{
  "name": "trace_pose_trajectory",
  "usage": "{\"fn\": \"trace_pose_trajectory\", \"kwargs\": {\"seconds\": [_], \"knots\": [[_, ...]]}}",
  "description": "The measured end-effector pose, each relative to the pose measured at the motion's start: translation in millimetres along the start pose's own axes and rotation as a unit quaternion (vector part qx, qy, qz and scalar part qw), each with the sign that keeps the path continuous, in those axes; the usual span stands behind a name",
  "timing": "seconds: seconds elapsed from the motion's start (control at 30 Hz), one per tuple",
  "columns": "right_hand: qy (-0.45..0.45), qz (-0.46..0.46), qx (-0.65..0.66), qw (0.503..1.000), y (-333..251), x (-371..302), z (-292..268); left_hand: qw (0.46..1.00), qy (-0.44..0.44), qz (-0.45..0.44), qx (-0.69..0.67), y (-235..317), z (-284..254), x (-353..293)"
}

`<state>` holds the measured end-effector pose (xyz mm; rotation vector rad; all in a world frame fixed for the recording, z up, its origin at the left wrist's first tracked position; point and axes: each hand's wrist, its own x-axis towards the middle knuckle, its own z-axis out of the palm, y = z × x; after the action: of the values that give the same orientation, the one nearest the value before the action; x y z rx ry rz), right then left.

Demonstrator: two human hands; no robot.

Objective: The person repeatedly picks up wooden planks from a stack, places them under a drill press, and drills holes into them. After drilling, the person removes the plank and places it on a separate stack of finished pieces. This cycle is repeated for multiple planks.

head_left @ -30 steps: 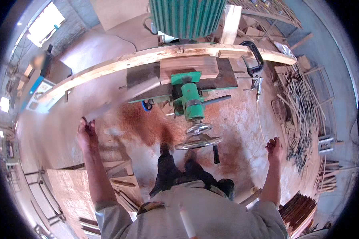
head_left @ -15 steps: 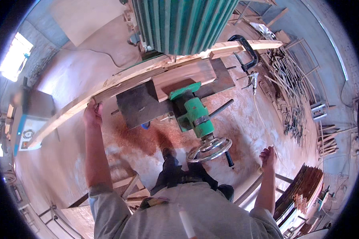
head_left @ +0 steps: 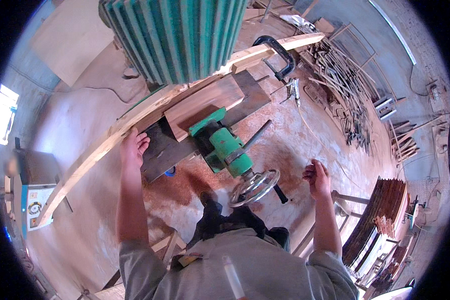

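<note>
My left hand (head_left: 135, 147) is at the near edge of a long pale wooden board (head_left: 102, 145), its fingers loosely bent and apart; I cannot tell whether it touches the board. My right hand (head_left: 318, 177) hangs in the air to the right of a shiny metal handwheel (head_left: 254, 189), fingers half curled with nothing visible in them. The wheel belongs to a green clamp (head_left: 227, 147), whose green jaw (head_left: 207, 121) meets a reddish wooden block (head_left: 202, 106). That block lies on a dark metal table (head_left: 160, 137) against the long board.
A large ribbed green motor housing (head_left: 177, 40) stands over the board. A black C-clamp (head_left: 286, 57) grips the board's right part, beside an air gun (head_left: 295, 90) on a hose. Offcuts (head_left: 342, 100) are heaped at right; stacked brown strips (head_left: 380, 215) stand near my right arm.
The view has shifted, moving the machine leftward in the picture. My right hand has risen and come closer to the handwheel. My left hand's fingers have loosened at the board's edge.
</note>
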<state>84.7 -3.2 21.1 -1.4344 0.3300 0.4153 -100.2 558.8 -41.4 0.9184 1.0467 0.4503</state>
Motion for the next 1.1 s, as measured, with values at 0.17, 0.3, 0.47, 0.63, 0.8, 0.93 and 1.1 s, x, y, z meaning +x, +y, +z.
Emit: {"fn": "trace_pose_trajectory", "kwargs": {"seconds": [0.17,0.3,0.47,0.63,0.8,0.93,1.1], "knots": [[-0.066,0.006,-0.040,0.997,-12.0,-0.6,61.8,1.000,0.013,0.002,0.012,-0.9,14.6,-3.5],[-0.093,0.010,-0.047,0.994,-17.2,2.5,107.9,1.000,0.010,-0.007,0.026,-1.5,37.2,-3.5],[-0.115,-0.006,0.005,0.993,9.9,27.7,142.4,1.000,0.010,0.008,0.015,-4.4,52.3,-3.5],[-0.162,0.189,0.206,0.946,-5.3,46.3,184.4,1.000,0.012,0.019,0.022,-5.9,52.2,-7.1],[-0.314,0.025,0.131,0.940,-71.4,-28.6,266.5,1.000,0.015,0.021,0.016,-4.9,52.5,-8.6],[-0.427,-0.437,-0.578,0.541,-12.9,-104.0,340.4,0.998,0.012,0.048,0.033,-7.0,51.2,-8.6],[-0.443,-0.420,-0.525,0.593,8.0,-94.6,329.5,0.991,-0.034,0.123,-0.029,-12.1,52.7,-12.6]]}}
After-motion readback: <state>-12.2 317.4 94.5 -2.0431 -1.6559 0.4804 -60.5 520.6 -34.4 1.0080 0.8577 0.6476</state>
